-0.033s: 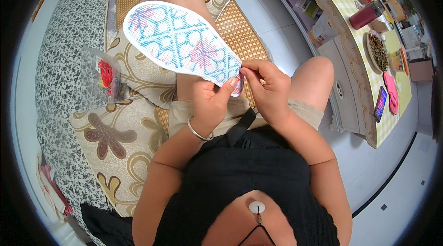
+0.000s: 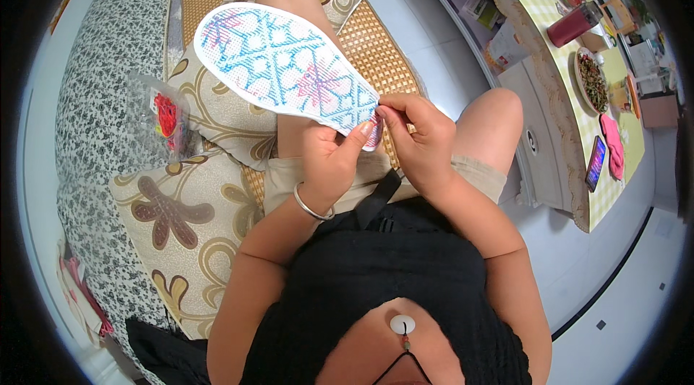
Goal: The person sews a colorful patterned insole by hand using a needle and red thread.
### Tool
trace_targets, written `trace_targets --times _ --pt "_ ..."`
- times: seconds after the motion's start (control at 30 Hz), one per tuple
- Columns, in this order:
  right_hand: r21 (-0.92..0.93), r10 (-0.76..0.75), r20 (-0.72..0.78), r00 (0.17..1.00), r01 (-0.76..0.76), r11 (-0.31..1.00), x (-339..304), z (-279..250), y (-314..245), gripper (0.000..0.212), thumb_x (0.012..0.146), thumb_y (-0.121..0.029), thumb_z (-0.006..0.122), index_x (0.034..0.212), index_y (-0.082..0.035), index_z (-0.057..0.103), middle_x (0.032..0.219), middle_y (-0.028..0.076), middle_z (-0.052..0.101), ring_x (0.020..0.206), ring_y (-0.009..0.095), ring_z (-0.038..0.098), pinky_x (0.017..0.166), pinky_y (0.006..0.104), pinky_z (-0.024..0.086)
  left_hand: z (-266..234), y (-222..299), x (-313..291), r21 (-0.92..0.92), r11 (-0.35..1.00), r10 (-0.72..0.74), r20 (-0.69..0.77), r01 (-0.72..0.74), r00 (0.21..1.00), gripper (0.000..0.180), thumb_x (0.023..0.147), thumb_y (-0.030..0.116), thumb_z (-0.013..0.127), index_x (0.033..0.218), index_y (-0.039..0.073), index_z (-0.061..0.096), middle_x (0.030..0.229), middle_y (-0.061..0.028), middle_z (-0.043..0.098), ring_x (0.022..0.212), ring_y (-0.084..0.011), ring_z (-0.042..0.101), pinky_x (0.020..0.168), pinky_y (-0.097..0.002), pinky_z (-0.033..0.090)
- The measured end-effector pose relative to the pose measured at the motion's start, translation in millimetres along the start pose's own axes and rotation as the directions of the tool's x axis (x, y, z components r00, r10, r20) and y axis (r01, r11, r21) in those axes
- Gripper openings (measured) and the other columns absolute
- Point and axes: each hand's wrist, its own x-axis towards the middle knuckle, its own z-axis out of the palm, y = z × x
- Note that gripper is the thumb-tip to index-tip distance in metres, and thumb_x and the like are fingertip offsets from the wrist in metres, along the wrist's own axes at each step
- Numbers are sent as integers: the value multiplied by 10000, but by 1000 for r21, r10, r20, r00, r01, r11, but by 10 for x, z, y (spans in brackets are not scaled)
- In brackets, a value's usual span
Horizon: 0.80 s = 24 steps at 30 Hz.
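Note:
A white shoe insole (image 2: 278,60), stitched with blue lattice lines and pink and purple flower shapes, is held out over my lap. Its wide end points to the far left, its narrow end toward me. My left hand (image 2: 332,157) grips the narrow end, thumb on top and the other fingers underneath. At the right edge of that end, my right hand (image 2: 419,135) is closed in a pinch of thumb and forefinger against the stitching. Whatever is between those fingertips is too small to make out.
To the left, a clear plastic bag (image 2: 166,117) with red thread lies beside patterned cushions (image 2: 177,219). On the right, a table with a checked cloth (image 2: 603,200) holds a phone (image 2: 596,163), a pink cloth (image 2: 611,146), a bowl of food (image 2: 591,81) and a dark red tumbler (image 2: 575,23).

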Motion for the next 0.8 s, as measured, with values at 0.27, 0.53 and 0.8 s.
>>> trace_targets --times 0.27,0.53,0.8 --pt "-332 -491 158 857 514 791 180 -41 169 143 695 42 631 814 -9 572 722 115 587 605 280 558 535 342 447 -77 -203 -25 325 944 -56 6 51 998 144 869 -33 548 989 -56 626 974 -66 649 867 -103 583 764 -251 466" --pt "-463 -517 204 832 547 698 315 73 141 161 614 -101 603 707 -55 480 711 77 476 645 252 483 560 357 392 -43 -92 245 633 757 196 17 -162 980 78 757 32 595 746 -45 603 602 -146 580 537 -271 575 520 -346 440" --pt "-88 -100 161 982 116 989 553 11 -57 78 786 -67 570 813 -1 539 765 135 591 650 283 592 571 354 483 -75 -222 207 358 917 -219 83 176 972 82 781 19 596 834 -35 629 727 -96 635 673 -113 586 601 -291 464"
